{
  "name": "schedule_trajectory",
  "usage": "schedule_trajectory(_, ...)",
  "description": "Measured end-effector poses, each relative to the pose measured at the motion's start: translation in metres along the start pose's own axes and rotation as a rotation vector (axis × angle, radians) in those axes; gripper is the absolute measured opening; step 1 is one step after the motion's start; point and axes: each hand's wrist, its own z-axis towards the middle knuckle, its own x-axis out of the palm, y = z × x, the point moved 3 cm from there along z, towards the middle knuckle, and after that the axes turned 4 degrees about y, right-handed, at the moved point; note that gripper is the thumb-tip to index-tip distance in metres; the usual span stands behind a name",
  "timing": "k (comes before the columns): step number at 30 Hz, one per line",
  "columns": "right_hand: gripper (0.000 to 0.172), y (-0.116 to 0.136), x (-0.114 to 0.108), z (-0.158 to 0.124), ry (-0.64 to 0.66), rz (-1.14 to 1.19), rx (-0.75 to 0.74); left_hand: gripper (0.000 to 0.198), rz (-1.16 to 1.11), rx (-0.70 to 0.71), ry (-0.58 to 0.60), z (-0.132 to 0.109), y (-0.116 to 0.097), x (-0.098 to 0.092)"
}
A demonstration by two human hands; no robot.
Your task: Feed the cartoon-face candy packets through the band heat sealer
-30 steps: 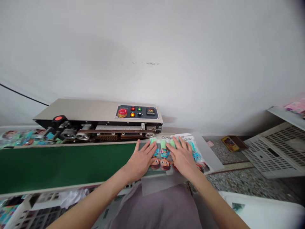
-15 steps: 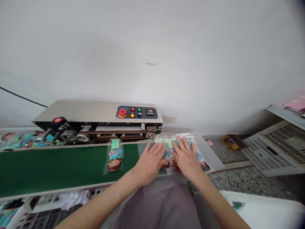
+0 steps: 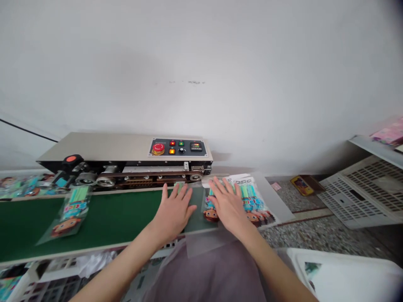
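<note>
My left hand [image 3: 174, 213] lies spread and flat over the green conveyor belt [image 3: 126, 214]. Green and white bits show between its fingertips, perhaps a packet mostly hidden beneath. My right hand [image 3: 229, 205] rests with fingers stretched over a clear packet [image 3: 210, 214] bearing a brown-haired cartoon head. To its right, several overlapping packets [image 3: 253, 203] with green strips, blue lettering and cartoon heads lie fanned on a pale sheet. Farther left, another clear packet [image 3: 74, 205] sits tilted on the belt, apart from both hands.
Behind the belt stands a sealing machine [image 3: 126, 147] with a red stop button [image 3: 158, 148] and lit switches. Finished-looking packets [image 3: 28, 186] lie at far left. A slatted crate [image 3: 349, 201], small yellow box [image 3: 304, 186] and white bin [image 3: 352, 272] are on the right.
My left hand has shifted left along the belt; my right hand has moved slightly left. The lone packet has travelled left and now lies tilted.
</note>
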Motion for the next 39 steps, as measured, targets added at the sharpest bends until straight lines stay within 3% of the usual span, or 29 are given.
schedule_trajectory(3, 0.044, -0.016, -0.005, -0.009, -0.02, -0.067, 0.066, 0.051, -0.047, 0.155, -0.049, 0.013, -0.02, 0.001)
schedule_trajectory(5, 0.042, -0.026, -0.003, -0.016, 0.006, -0.106, 0.082, 0.054, -0.073, 0.3, -0.062, 0.021, -0.034, 0.012)
schedule_trajectory(7, 0.042, -0.031, 0.002, -0.021, 0.03, -0.128, 0.081, 0.058, -0.077, 0.349, -0.075, 0.026, -0.039, 0.024)
schedule_trajectory(10, 0.043, -0.028, 0.011, -0.022, 0.032, -0.128, 0.079, 0.058, -0.058, 0.278, -0.107, 0.023, -0.033, 0.036)
schedule_trajectory(13, 0.043, -0.014, 0.016, -0.016, 0.032, -0.087, 0.054, 0.057, -0.035, 0.203, -0.111, 0.012, -0.021, 0.036)
schedule_trajectory(17, 0.045, 0.002, 0.01, -0.011, 0.021, -0.029, 0.012, 0.055, 0.012, 0.063, -0.079, -0.002, -0.004, 0.024)
schedule_trajectory(21, 0.044, -0.01, -0.004, -0.016, -0.041, -0.07, 0.064, 0.057, 0.037, -0.035, -0.085, -0.001, -0.002, 0.005)
schedule_trajectory(24, 0.042, -0.029, -0.004, -0.024, -0.055, -0.151, 0.14, 0.052, 0.001, 0.167, -0.082, 0.012, -0.021, 0.004)
schedule_trajectory(27, 0.043, -0.036, 0.006, -0.026, -0.034, -0.18, 0.145, 0.052, -0.05, 0.364, -0.067, 0.021, -0.037, 0.018)
schedule_trajectory(29, 0.043, -0.03, 0.013, -0.024, -0.028, -0.163, 0.135, 0.054, -0.058, 0.33, -0.081, 0.022, -0.039, 0.029)
schedule_trajectory(33, 0.045, -0.002, 0.017, -0.014, -0.004, -0.085, 0.12, 0.053, -0.023, 0.116, -0.102, 0.01, -0.027, 0.036)
schedule_trajectory(36, 0.048, 0.01, 0.009, -0.01, -0.004, -0.032, 0.103, 0.053, 0.003, 0.001, -0.055, -0.002, -0.01, 0.025)
schedule_trajectory(39, 0.048, -0.001, -0.002, -0.017, -0.041, -0.046, 0.11, 0.056, 0.009, -0.059, -0.037, -0.006, 0.001, 0.008)
